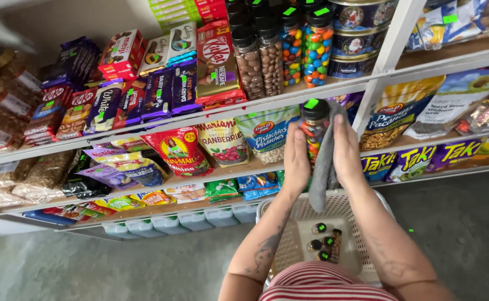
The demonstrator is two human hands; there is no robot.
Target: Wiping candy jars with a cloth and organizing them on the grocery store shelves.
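Head view, looking down at shelving and a basket.

Left hand [296,159]: flat against the left side of a clear jar of coloured candies [313,134], fingers extended upward, palm pressing inward. Grip is wide and flat, a brace and not a curl.

Right hand [346,153]: flat against the jar's right side with a grey cloth [323,167] sandwiched between palm and jar; the cloth hangs below the hand toward the basket. Holding from both sides keeps the jar steady while the cloth bears on its wall.

Jar: upright, black lid with a green sticker on top, held in the air in front of the middle shelf [233,167], above the far rim of the basket.

White perforated basket [289,209]: below the hands, close against the person's striped shirt. Several small dark-lidded jars [323,242] lie on its floor near the near edge, kept within reach.

Top shelf, right of centre: matching tall candy jars [303,47] in a row at the front edge. Bags of nuts and dried fruit stand along the middle shelf.
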